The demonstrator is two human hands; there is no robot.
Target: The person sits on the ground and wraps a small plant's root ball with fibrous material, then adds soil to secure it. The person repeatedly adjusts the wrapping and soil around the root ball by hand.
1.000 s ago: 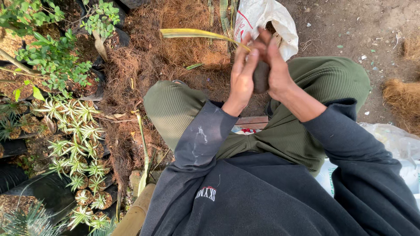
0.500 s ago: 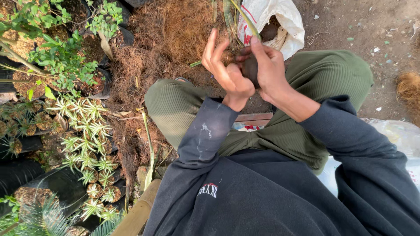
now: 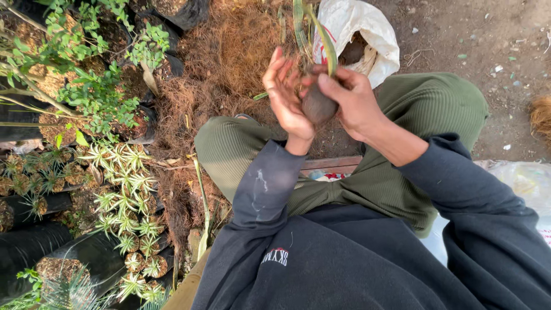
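A small plant with long green-and-yellow leaves (image 3: 313,28) and a dark brown root ball (image 3: 317,107) is held up above my knees. My right hand (image 3: 351,102) grips the root ball, with the thumb over the base of the leaves. Against the ball's left side rests my left hand (image 3: 286,99), palm inward and fingers spread upward, touching it. Both arms wear dark sleeves. My legs are in olive-green trousers (image 3: 436,109).
A white sack (image 3: 359,26) holding brown material lies beyond my hands. Dry brown fibre (image 3: 229,51) covers the ground ahead. Small potted plants in black bags (image 3: 123,189) crowd the left. Bare dirt is at the upper right, and a plastic sheet (image 3: 525,181) at right.
The plant has turned from lying sideways to pointing up, leaves away from me. My hands have shifted from clasping it together; the left now lies open against the root ball.
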